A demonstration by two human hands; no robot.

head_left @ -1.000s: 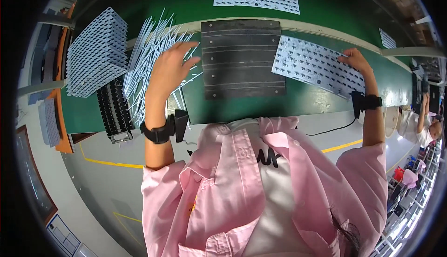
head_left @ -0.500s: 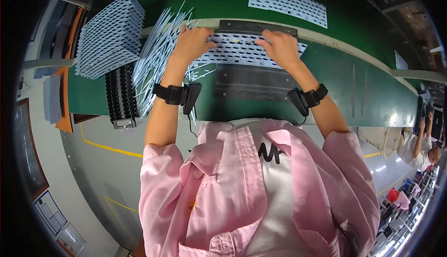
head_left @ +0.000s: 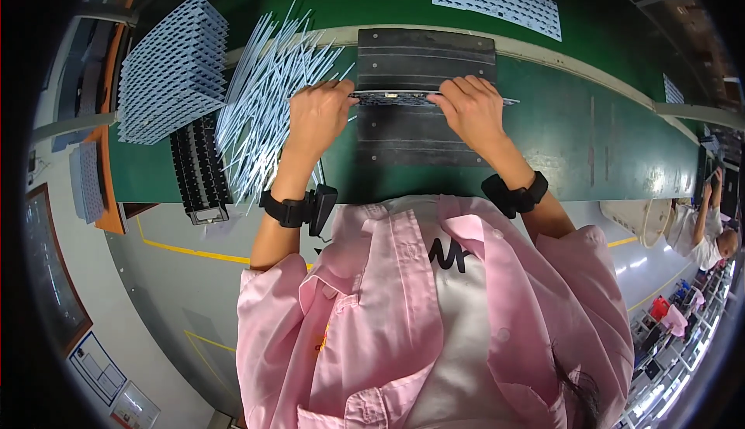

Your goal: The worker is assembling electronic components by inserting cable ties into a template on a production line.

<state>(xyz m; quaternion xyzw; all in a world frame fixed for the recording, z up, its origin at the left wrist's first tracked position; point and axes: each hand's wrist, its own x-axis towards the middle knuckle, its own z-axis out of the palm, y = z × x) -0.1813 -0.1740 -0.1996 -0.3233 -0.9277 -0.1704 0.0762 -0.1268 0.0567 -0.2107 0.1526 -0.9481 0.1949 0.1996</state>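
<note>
A keyboard plate [head_left: 392, 98], pale and punched with rows of holes, is tilted up so that I see it almost edge-on. My left hand [head_left: 320, 117] is closed on its left end. At the other end, the fingers of my right hand [head_left: 470, 112] grip it. Beneath the plate lies a flat black fixture board [head_left: 427, 132] with grooves and small screws. Just left of my left hand spreads a loose heap of thin white strips [head_left: 268, 118]. Black straps with small boxes are on both wrists.
A tall stack of similar plates [head_left: 172, 68] stands at the left, with a black slotted rack [head_left: 199, 166] below it. Another plate [head_left: 497, 2] lies on the far green surface. A metal rail [head_left: 574, 79] crosses behind the board. A co-worker [head_left: 702, 231] is at the far right.
The plate has tipped from showing its broad face to nearly edge-on and come a little nearer to me, uncovering the board's far part. Both hands kept hold of it.
</note>
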